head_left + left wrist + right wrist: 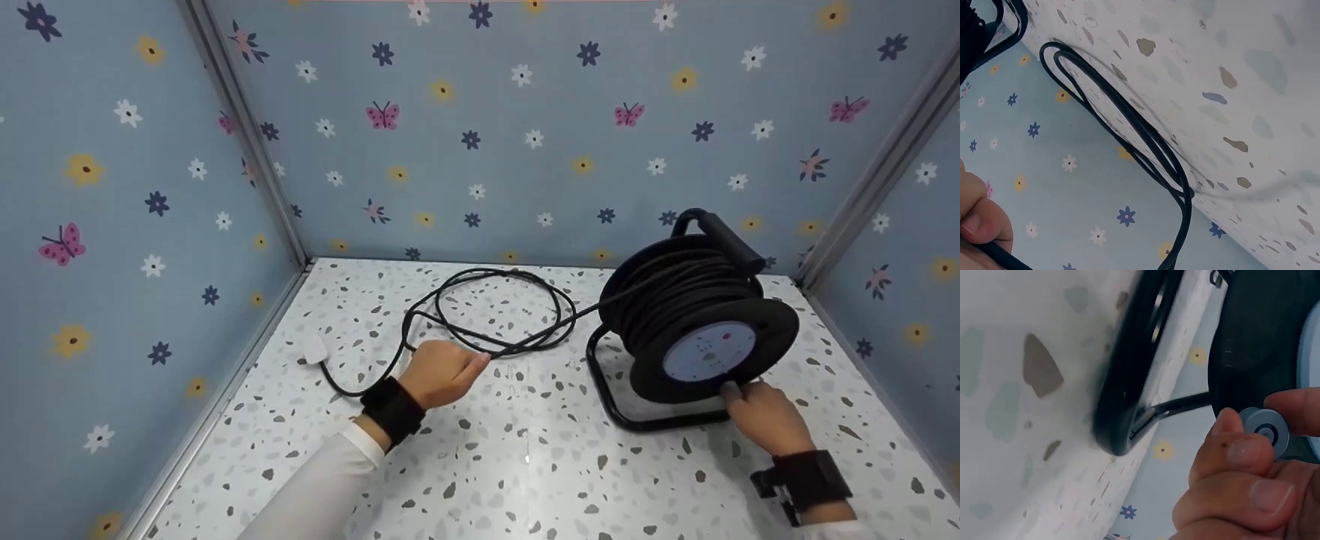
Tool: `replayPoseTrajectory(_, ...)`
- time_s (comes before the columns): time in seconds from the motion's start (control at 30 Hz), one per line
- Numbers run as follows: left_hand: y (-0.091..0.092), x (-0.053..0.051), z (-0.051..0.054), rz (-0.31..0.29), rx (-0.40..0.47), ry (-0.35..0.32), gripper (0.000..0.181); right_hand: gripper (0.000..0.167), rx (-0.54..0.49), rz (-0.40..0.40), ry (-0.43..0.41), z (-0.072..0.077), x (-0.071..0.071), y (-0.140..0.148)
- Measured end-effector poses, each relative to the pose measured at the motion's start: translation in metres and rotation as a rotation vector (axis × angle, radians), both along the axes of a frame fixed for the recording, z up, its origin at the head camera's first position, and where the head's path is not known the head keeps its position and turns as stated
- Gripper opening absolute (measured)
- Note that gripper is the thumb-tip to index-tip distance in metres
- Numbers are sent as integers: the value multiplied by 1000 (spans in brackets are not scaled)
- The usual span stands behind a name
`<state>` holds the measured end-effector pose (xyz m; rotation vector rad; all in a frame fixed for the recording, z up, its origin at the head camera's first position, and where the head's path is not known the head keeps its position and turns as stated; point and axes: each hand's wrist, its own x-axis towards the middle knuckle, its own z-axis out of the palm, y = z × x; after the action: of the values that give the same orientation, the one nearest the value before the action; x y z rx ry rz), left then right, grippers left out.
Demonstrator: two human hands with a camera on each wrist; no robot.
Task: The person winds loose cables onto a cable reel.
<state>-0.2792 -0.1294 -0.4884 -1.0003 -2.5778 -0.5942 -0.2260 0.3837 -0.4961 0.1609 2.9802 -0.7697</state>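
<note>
I can see the black cable reel [697, 319] at the right of the head view, standing on its tube frame [641, 426] on the speckled table [510, 480], with a pale round label [709, 351] on its near face. Low at the right, the person's right hand [769, 416] has a small grey knob [1266, 430] on the reel's rim pinched between thumb and fingers. Near the middle, the left hand [442, 373] is closed round the black cable [574, 318], which slants from there up to the reel. Loose loops [499, 271] of it lie just behind that hand, and at the left a white plug [313, 349] rests on the table. Flowered walls [525, 180] fill the top of the frame.
</note>
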Motion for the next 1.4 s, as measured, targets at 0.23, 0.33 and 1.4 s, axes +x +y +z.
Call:
replayPoseTrajectory(0.23, 26, -4, -6, 38, -52, -7, 58, 52, -15, 52, -46, -9, 3, -18)
replayPoseTrajectory(0.33, 37, -6, -7, 43, -59, -4, 59, 49, -12, 72, -40, -10, 3, -25)
replayPoseTrajectory(1.4, 137, -9, -1, 67, 33, -276, 55, 54, -299, 116, 44, -14, 14, -102)
